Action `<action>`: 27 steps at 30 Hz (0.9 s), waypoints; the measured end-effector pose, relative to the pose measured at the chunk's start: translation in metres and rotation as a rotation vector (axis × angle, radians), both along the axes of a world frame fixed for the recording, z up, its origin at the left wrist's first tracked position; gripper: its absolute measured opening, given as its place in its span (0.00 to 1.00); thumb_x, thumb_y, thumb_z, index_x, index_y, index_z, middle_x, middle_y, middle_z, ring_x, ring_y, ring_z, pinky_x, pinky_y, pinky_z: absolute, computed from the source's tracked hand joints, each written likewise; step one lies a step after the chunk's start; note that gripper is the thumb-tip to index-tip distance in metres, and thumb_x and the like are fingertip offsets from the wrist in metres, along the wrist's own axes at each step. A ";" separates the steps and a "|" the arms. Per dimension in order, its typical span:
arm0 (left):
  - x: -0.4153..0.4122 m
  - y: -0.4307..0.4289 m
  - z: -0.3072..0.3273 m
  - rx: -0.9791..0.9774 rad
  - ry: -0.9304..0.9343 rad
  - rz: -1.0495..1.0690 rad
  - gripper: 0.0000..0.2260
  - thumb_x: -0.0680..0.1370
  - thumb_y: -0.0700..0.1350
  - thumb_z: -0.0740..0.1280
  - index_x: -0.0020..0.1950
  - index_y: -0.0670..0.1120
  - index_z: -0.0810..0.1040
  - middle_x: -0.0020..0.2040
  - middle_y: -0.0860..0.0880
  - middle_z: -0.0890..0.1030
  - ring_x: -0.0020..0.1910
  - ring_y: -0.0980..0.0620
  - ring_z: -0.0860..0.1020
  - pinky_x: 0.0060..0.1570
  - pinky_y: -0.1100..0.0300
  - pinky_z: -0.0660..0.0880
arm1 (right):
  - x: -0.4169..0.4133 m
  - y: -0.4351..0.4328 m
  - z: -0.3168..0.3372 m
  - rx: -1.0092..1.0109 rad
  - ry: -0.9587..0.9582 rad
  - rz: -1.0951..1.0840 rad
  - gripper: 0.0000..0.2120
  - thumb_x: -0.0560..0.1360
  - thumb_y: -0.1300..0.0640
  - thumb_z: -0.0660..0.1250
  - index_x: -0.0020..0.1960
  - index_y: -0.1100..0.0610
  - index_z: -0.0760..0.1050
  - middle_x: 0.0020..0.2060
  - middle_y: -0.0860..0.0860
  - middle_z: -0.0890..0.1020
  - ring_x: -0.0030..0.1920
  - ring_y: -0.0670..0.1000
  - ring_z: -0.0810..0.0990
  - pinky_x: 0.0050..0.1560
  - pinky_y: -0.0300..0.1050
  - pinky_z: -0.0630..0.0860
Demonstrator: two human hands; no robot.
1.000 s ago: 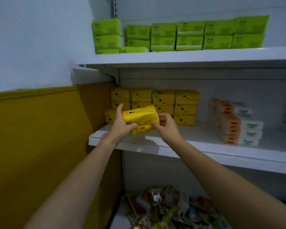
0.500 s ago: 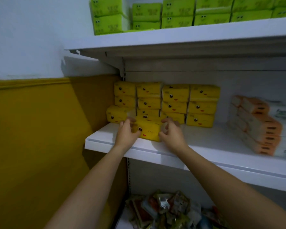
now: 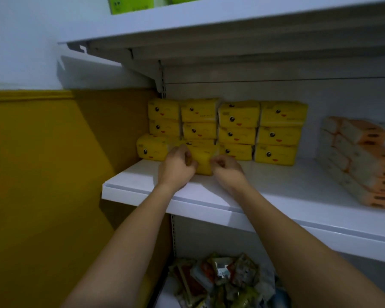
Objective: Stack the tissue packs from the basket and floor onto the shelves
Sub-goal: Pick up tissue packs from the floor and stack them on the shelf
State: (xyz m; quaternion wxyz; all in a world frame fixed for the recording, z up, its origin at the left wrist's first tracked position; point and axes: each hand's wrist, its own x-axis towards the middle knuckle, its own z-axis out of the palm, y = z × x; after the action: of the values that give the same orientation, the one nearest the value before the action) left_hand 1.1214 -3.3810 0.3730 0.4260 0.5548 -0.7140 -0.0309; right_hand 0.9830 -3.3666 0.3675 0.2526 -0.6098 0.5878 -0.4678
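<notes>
- yellow pack [image 3: 203, 162]: the left hand [image 3: 178, 167] and right hand [image 3: 226, 168] grip it and cover both ends, so only a middle strip shows and you can't see any print
- right behind the yellow pack, a bottom pack [image 3: 199, 143] is mostly hidden, just its top peeks out
- way above it, green packs [image 3: 131, 4] get chopped by the top edge
- off to its right, orange-and-white packs [image 3: 362, 161] are smeary and run off the right edge, labels unreadable
- below it, colourful packets [image 3: 222, 278] are blurry and cut off at the bottom edge
</notes>
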 end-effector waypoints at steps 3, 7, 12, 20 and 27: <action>-0.001 -0.004 -0.006 0.059 -0.171 -0.008 0.16 0.76 0.49 0.63 0.61 0.45 0.75 0.61 0.44 0.72 0.60 0.43 0.71 0.54 0.54 0.71 | -0.002 -0.002 -0.001 0.040 -0.012 0.065 0.18 0.79 0.56 0.56 0.68 0.54 0.69 0.68 0.53 0.71 0.67 0.54 0.69 0.59 0.39 0.65; -0.007 -0.009 -0.006 0.270 -0.270 -0.015 0.21 0.80 0.53 0.57 0.72 0.50 0.65 0.74 0.46 0.61 0.72 0.46 0.60 0.69 0.54 0.61 | -0.003 -0.003 0.002 0.033 -0.172 0.086 0.22 0.75 0.46 0.56 0.67 0.51 0.70 0.66 0.50 0.71 0.67 0.53 0.68 0.67 0.45 0.64; -0.007 -0.020 -0.004 0.469 -0.381 -0.031 0.23 0.82 0.54 0.50 0.76 0.48 0.56 0.78 0.49 0.51 0.76 0.49 0.49 0.74 0.46 0.48 | -0.015 -0.012 0.003 0.031 -0.387 0.056 0.18 0.81 0.50 0.52 0.67 0.54 0.68 0.60 0.51 0.71 0.59 0.48 0.68 0.58 0.41 0.62; -0.006 0.008 -0.002 0.195 -0.343 -0.003 0.21 0.82 0.51 0.53 0.74 0.46 0.62 0.75 0.45 0.62 0.73 0.46 0.61 0.68 0.52 0.63 | -0.002 0.018 0.002 -0.145 0.087 -0.028 0.20 0.80 0.53 0.57 0.70 0.58 0.67 0.69 0.55 0.69 0.69 0.55 0.66 0.65 0.44 0.63; -0.005 0.075 0.002 0.145 -0.417 -0.075 0.22 0.82 0.52 0.50 0.75 0.46 0.60 0.74 0.46 0.64 0.72 0.46 0.63 0.67 0.51 0.62 | -0.020 0.101 -0.009 -0.155 0.609 0.022 0.25 0.80 0.48 0.56 0.74 0.56 0.59 0.74 0.53 0.61 0.73 0.53 0.59 0.70 0.43 0.55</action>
State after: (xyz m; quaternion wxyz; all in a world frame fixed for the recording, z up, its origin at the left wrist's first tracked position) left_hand 1.1167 -3.3058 0.3754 0.2267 0.5513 -0.8027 0.0173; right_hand 0.9626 -3.2657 0.3584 0.0225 -0.7456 0.5924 -0.3045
